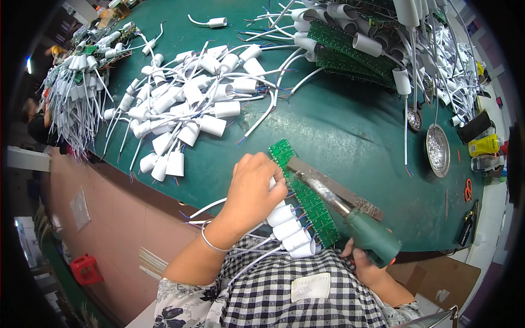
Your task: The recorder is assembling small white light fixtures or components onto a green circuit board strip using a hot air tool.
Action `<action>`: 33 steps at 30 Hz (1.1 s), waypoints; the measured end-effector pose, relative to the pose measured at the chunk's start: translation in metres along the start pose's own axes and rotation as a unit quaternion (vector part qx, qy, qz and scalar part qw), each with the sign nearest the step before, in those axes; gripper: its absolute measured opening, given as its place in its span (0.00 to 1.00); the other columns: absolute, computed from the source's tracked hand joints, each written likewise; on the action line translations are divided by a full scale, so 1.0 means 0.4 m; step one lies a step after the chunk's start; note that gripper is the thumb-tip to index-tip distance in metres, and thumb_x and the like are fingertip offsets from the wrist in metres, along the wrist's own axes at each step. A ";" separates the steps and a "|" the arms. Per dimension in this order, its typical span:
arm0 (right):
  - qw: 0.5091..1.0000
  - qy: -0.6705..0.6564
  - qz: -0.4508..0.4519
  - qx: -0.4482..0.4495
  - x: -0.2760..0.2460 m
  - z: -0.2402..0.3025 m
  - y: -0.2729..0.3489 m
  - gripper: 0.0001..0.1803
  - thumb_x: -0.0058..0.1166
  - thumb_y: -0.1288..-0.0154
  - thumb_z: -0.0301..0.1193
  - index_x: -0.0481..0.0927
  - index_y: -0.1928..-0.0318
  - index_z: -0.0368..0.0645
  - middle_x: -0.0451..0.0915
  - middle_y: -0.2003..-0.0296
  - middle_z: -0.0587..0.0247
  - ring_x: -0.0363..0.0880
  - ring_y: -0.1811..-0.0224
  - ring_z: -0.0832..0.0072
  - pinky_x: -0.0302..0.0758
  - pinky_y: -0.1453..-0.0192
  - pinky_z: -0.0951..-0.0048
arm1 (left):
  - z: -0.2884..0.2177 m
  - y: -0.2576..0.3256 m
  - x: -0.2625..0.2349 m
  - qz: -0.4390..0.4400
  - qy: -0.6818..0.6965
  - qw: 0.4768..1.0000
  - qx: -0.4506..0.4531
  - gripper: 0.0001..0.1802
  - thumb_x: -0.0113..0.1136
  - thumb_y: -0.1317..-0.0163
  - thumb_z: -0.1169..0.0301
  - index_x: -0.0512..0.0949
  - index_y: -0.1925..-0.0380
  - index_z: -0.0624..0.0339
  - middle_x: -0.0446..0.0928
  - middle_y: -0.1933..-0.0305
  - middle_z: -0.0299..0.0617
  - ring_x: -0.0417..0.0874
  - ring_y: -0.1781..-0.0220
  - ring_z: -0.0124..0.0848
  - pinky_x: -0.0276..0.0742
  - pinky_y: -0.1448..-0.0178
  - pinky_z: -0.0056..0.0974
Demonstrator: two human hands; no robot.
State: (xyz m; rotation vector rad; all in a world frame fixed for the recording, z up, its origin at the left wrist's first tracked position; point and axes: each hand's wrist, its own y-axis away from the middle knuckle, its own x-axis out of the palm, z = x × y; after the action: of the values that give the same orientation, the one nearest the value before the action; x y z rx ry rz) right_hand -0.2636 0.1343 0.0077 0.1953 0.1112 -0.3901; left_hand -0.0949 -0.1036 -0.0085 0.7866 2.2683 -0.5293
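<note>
Head view: left hand [254, 183] pinching white socket [272, 183], right hand [367, 269] wrapped round green soldering gun [374, 235]! Circuit board [314, 209] sits between them at table's [350, 134] near edge. Looks light, stiff, likely brittle (thin wires [308, 225], maybe easily torn); best gripped by outer edges.
</note>
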 end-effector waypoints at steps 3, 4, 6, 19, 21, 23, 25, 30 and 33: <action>1.000 -0.021 -0.004 -0.019 0.006 0.003 -0.004 0.30 0.57 0.35 0.39 0.67 0.41 0.32 0.78 0.54 0.52 0.78 0.70 0.71 0.76 0.65 0.70 | 0.002 -0.001 0.000 0.002 -0.006 1.000 0.004 0.03 0.60 0.54 0.76 0.77 0.76 0.61 0.73 0.69 0.41 0.71 0.62 0.42 0.68 0.55 0.42; 1.000 -0.025 0.000 -0.018 0.006 0.004 -0.006 0.30 0.58 0.35 0.39 0.68 0.40 0.32 0.77 0.52 0.52 0.78 0.70 0.71 0.77 0.65 0.70 | 0.003 -0.002 0.000 0.003 -0.003 1.000 0.004 0.03 0.60 0.53 0.76 0.77 0.76 0.61 0.73 0.69 0.41 0.71 0.62 0.42 0.67 0.55 0.42; 0.999 -0.033 0.009 -0.019 0.008 0.002 -0.008 0.31 0.58 0.35 0.40 0.68 0.39 0.33 0.76 0.48 0.51 0.78 0.69 0.70 0.77 0.65 0.69 | 0.004 -0.001 -0.001 0.003 0.000 1.000 0.004 0.03 0.60 0.53 0.76 0.77 0.76 0.61 0.73 0.69 0.41 0.71 0.62 0.42 0.67 0.56 0.43; 0.998 0.065 0.008 -0.018 -0.002 -0.034 0.005 0.20 0.57 0.36 0.31 0.72 0.48 0.32 0.79 0.61 0.57 0.78 0.69 0.72 0.76 0.61 0.72 | 0.000 -0.001 0.002 -0.003 -0.003 1.000 0.000 0.03 0.60 0.54 0.76 0.77 0.77 0.60 0.73 0.69 0.42 0.71 0.62 0.43 0.67 0.54 0.42; 0.999 0.037 -0.013 -0.008 0.009 -0.021 0.001 0.14 0.60 0.39 0.26 0.77 0.54 0.34 0.80 0.63 0.58 0.80 0.71 0.72 0.75 0.58 0.73 | 0.005 0.001 0.005 -0.009 -0.008 1.000 0.006 0.03 0.60 0.54 0.76 0.76 0.77 0.60 0.73 0.69 0.42 0.71 0.62 0.43 0.67 0.54 0.42; 1.000 0.025 0.013 -0.004 -0.002 -0.019 0.003 0.15 0.58 0.37 0.30 0.76 0.52 0.34 0.80 0.62 0.58 0.80 0.68 0.73 0.75 0.59 0.72 | 0.003 0.003 0.002 -0.013 -0.005 1.000 0.006 0.03 0.60 0.53 0.75 0.76 0.77 0.60 0.73 0.69 0.42 0.71 0.63 0.43 0.67 0.54 0.42; 1.000 -0.013 -0.008 -0.009 0.004 -0.001 0.002 0.18 0.56 0.35 0.34 0.75 0.50 0.34 0.79 0.60 0.57 0.80 0.67 0.73 0.75 0.59 0.71 | 0.003 0.006 -0.001 -0.015 -0.002 1.000 0.009 0.03 0.61 0.53 0.75 0.76 0.77 0.60 0.73 0.69 0.42 0.71 0.63 0.43 0.67 0.55 0.43; 0.986 -0.040 -0.140 -0.080 -0.007 -0.004 0.008 0.30 0.52 0.34 0.43 0.66 0.41 0.32 0.74 0.50 0.49 0.78 0.71 0.70 0.76 0.69 0.72 | 0.001 -0.005 0.008 -0.012 -0.007 1.000 0.015 0.03 0.61 0.53 0.75 0.75 0.78 0.60 0.73 0.70 0.43 0.71 0.63 0.43 0.67 0.56 0.43; 0.953 -0.070 -0.250 -0.157 -0.059 -0.001 -0.010 0.27 0.47 0.32 0.40 0.65 0.41 0.32 0.73 0.50 0.51 0.77 0.72 0.71 0.75 0.72 0.73 | 0.024 -0.001 0.007 -0.014 -0.016 0.999 0.030 0.04 0.60 0.53 0.76 0.74 0.79 0.59 0.72 0.71 0.43 0.71 0.64 0.43 0.66 0.56 0.43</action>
State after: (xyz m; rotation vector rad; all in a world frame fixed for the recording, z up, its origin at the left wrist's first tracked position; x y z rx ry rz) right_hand -0.2868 0.1394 0.0101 -0.1832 0.0810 -0.8815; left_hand -0.0924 -0.1082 -0.0169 0.7710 2.2461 -0.6207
